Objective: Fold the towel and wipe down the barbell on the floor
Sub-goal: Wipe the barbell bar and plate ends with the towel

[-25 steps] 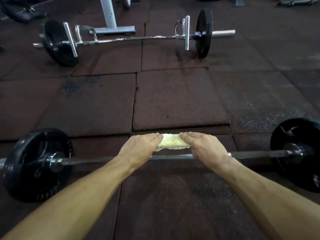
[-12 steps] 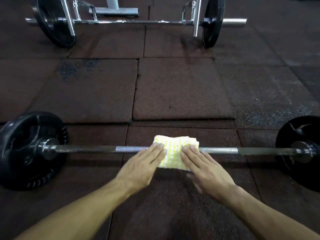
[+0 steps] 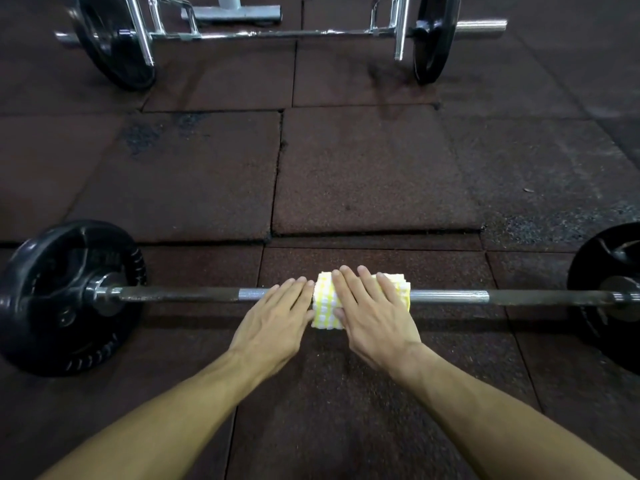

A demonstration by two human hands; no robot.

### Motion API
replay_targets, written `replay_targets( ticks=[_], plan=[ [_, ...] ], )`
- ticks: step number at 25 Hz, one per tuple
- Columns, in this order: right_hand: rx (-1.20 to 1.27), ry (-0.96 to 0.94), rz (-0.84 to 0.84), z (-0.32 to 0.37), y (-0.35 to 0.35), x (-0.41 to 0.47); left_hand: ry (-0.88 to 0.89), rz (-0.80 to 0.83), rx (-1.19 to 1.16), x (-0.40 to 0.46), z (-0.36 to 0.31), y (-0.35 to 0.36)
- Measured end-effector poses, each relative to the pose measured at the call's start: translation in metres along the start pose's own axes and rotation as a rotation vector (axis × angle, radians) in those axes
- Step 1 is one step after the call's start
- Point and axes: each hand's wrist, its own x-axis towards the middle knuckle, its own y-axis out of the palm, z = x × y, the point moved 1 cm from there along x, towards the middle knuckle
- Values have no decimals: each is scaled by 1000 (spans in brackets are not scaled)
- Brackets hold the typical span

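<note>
We reach both bare forearms forward and down, palms facing the floor. Our left hand (image 3: 277, 317) lies flat with fingers straight and together; our right hand (image 3: 374, 313) lies flat too, fingers slightly spread, thumb tucked inward.

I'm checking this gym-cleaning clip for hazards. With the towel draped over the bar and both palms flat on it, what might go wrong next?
1. The barbell rests on round plates, so pushing may roll it.
2. The right hand lies flat on the towel without gripping; the folds might slip or open.
3. The left hand sits on the rusty-looking bar and might get scraped.
</note>
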Motion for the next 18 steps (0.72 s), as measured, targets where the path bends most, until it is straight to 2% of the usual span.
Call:
replay_targets(
  ticks=[5, 9, 15, 18],
  plan=[
    [-22, -25, 17, -30, 0, -5, -14, 16, 39, 14, -5, 1],
    [-15, 48, 38, -64, -6, -22, -50, 46, 46, 10, -8, -1],
    [44, 79, 20, -11, -5, 5, 20, 111, -67, 31, -34, -2],
    [22, 48, 45, -19, -5, 2, 31, 117, -43, 32, -24, -4]
  ],
)
